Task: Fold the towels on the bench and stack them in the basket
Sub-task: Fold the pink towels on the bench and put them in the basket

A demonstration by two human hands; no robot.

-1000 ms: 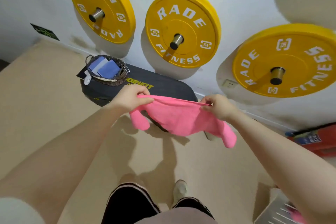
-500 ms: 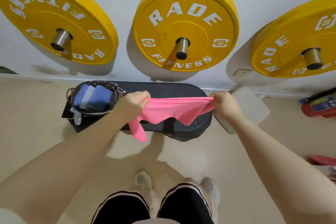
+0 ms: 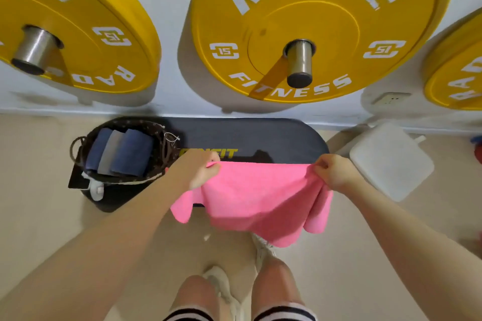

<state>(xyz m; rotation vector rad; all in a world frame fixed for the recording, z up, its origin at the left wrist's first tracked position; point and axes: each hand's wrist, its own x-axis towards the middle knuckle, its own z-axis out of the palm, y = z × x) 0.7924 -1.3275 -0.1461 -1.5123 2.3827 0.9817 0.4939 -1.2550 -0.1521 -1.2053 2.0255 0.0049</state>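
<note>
A pink towel (image 3: 257,195) is stretched between my hands over the front half of the black bench (image 3: 260,138). My left hand (image 3: 198,169) pinches its top left corner and my right hand (image 3: 336,172) pinches its top right corner. The cloth hangs down past the bench's near edge. At the bench's left end stands a dark woven basket (image 3: 167,148) holding three folded towels (image 3: 122,155), two blue and one grey, standing side by side.
Yellow weight plates (image 3: 313,28) hang on pegs on the white wall just behind the bench. A white square pad (image 3: 391,161) lies on the floor to the right. My feet (image 3: 221,284) stand on the beige floor below the bench.
I have stepped closer to the bench. My hands have moved forward and the pink towel, bunched and narrow before, is now spread wide over the bench front.
</note>
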